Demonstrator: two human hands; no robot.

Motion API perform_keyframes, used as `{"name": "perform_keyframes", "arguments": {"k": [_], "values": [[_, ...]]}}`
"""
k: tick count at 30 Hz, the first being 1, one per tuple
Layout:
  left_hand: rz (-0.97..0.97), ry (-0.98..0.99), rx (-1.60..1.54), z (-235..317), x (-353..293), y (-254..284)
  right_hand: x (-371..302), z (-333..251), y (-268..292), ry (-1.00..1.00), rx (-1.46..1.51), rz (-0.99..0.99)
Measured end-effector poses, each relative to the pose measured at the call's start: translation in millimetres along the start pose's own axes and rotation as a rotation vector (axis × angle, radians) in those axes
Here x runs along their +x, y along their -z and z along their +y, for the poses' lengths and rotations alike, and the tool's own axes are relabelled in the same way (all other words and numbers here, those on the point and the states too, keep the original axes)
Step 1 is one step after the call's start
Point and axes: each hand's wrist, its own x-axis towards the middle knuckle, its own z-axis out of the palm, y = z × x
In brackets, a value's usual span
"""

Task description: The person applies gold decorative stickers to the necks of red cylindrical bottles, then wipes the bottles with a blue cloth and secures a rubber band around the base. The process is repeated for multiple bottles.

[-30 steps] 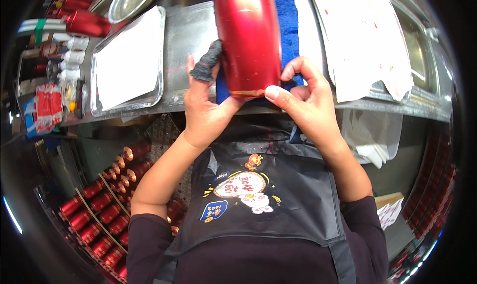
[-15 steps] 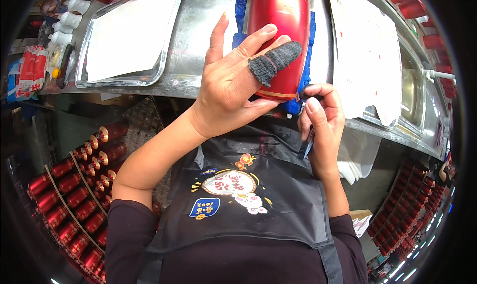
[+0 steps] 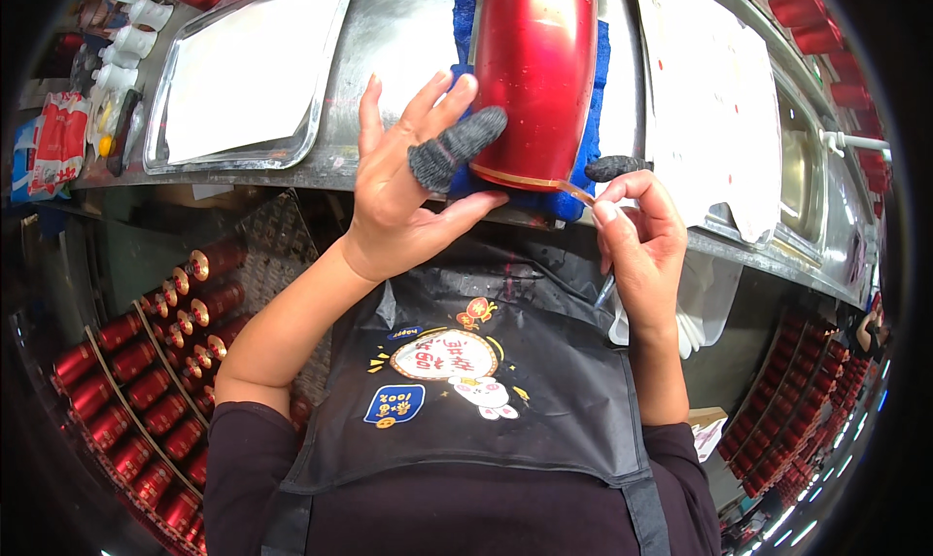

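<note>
A glossy red cylindrical vessel (image 3: 536, 80) lies on the counter, its near end ringed by a thin gold band (image 3: 515, 180). My left hand (image 3: 403, 182) is beside that end, fingers spread, the thumb at the rim; I cannot tell whether it touches. A grey knitted finger cover (image 3: 455, 151) sits on its index finger. To the right, my right hand (image 3: 641, 235) pinches a narrow gold-brown strip (image 3: 580, 193) that reaches the band's right edge. Another dark grey finger cover (image 3: 617, 168) is on this hand. Below its palm pokes a slim bluish-grey piece (image 3: 605, 291), mostly hidden.
Blue cloth (image 3: 595, 99) lies under the vessel. A metal tray (image 3: 316, 119) with a white sheet stands left on the steel counter (image 3: 374, 46); white sheeting (image 3: 714, 119) covers the right. Racks of red cylinders (image 3: 126, 362) are below at left, more (image 3: 792, 400) at right.
My left hand has slid off the vessel toward the left. The vessel has shifted slightly left. A gold-brown strip now shows between its rim and my right fingers, which have moved a little right.
</note>
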Motion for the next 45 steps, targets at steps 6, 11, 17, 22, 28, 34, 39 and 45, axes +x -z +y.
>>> {"name": "perform_keyframes", "arguments": {"k": [6, 11, 17, 22, 28, 34, 39, 45], "values": [[0.012, -0.017, 0.036, 3.9, -14.7, 7.7, 6.2, -10.7, 0.4, -0.099, -0.024, -0.075], [0.048, -0.167, 0.103, 2.8, -4.0, 1.0, 15.9, -11.3, -4.7, -0.123, -0.056, -0.111], [-0.014, -0.286, 0.182, 3.5, 9.3, 2.5, 11.1, -18.0, 0.1, -0.153, -0.104, -0.086], [-0.024, -0.292, 0.221, 6.5, 13.0, 4.4, 7.1, -19.5, 6.1, -0.105, 0.041, -0.106], [-0.073, -0.311, 0.199, 6.7, 18.8, 7.4, 15.0, -7.0, 8.4, -0.109, 0.004, -0.106], [-0.162, -0.344, 0.202, 11.6, 27.9, 10.8, 19.2, 0.8, 9.8, -0.093, 0.002, -0.114], [-0.196, -0.451, 0.233, 13.3, 43.5, 7.8, 21.5, 5.9, 7.4, -0.087, 0.005, -0.113], [-0.232, -0.628, 0.158, 7.4, 57.3, -4.1, 23.8, 9.4, 3.4, -0.039, -0.003, -0.111]]}}
